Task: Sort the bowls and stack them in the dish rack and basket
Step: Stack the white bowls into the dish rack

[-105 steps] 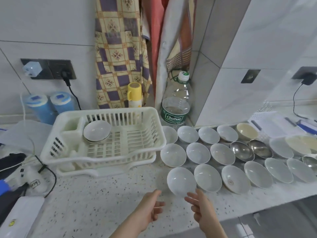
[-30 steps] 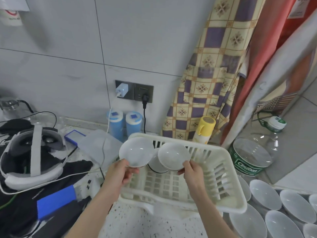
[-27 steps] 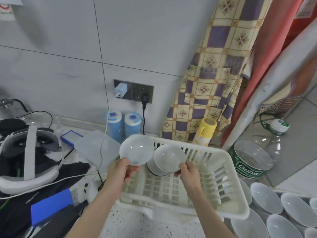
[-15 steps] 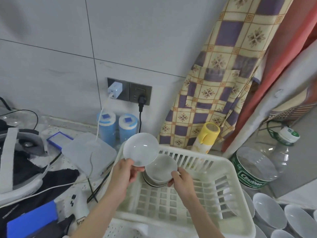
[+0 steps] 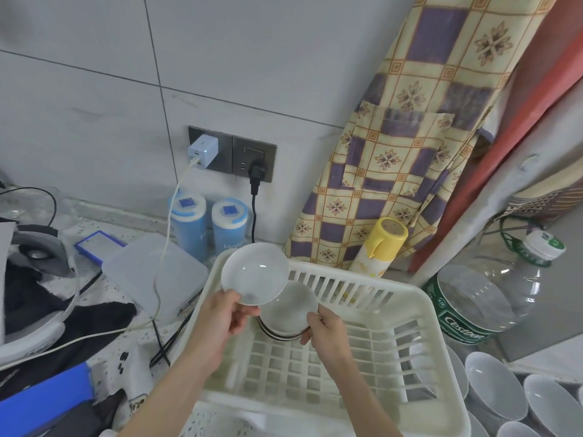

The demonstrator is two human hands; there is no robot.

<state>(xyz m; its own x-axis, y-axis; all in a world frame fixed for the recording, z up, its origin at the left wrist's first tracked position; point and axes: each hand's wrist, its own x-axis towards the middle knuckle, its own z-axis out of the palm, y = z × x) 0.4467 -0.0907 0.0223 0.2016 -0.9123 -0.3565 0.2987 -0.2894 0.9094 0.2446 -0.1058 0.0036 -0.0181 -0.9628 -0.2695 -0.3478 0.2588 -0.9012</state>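
One bowl (image 5: 255, 273) was pinched at its rim by the left hand (image 5: 227, 313) above the rack (image 5: 419, 313); another (image 5: 288, 307) was gripped by the right hand (image 5: 321, 329) on the stack inside. Risk: rims could be knocked & chipped, or the tilted bowl dropped.

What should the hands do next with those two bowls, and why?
Probably let the right hand release its bowl, which already sits on the stack in the dish rack. Then the left hand can lower its lifted bowl on top.
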